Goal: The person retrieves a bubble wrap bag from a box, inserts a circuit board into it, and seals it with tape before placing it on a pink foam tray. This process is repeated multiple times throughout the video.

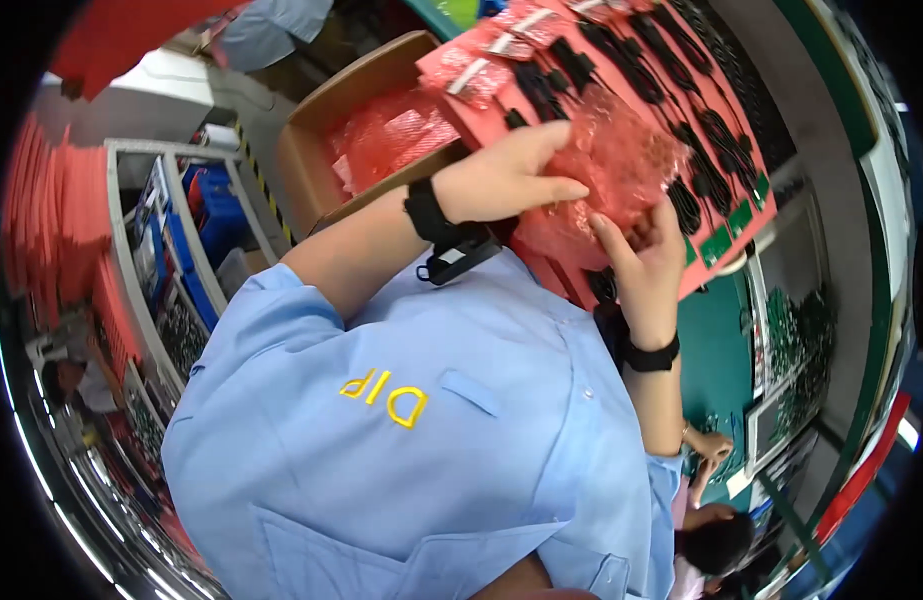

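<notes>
My left hand [503, 180] and my right hand [641, 255] both grip a pink-red bubble-wrap bag [611, 165] held up in front of my chest. The left fingers lie over the bag's top edge; the right fingers pinch its lower side. Each wrist carries a black strap. Behind the bag lies a red mat [726, 215] covered with several black coiled cable pieces [681, 100] and a few small green boards. My blue shirt fills the lower middle of the view.
An open cardboard box [311, 150] holding more red bubble bags sits left of my hands. Metal shelving with blue bins [196, 215] stands at the left. A green worktop [721, 350] lies to the right. Another person [716, 540] works at lower right.
</notes>
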